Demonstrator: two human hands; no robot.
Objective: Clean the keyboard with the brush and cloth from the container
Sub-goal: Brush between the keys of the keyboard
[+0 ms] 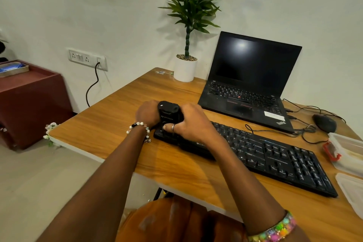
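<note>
Bench (pixel 121 124) is carrying everything, wood top. Laptop (pixel 253 84) is sitting open at about 1 o'clock, screen dark. Keyboard (pixel 275 155) is lying diagonally from centre toward 4 o'clock, cable trailing off toward the mouse (pixel 324 123) at 3 o'clock.

Container (pixel 347 151) is sitting open at the right edge, 3 to 4 o'clock, with its lid (pixel 351 192) lying just beside it. Can't tell what's inside; no cloth showing anywhere.

Both hands are working at the keyboard's left end, dead centre. Left hand (pixel 147 113) is wrapping round the far side of a black, blocky tool (pixel 170 114); fingers are hidden behind it, so the grip reads as grasping it, not certain. Right hand (pixel 191 124) is curling its grip over the near side of the same tool, thumb pressing low on its front. Tool is sitting on the left keys. I'm reading it as the brush, but no bristles are visible.

Progress call: brushing is probably underway, starting at the left end. Rest of the key field looks not yet covered. Cloth wipe and returning tools to the container are still to come.
</note>
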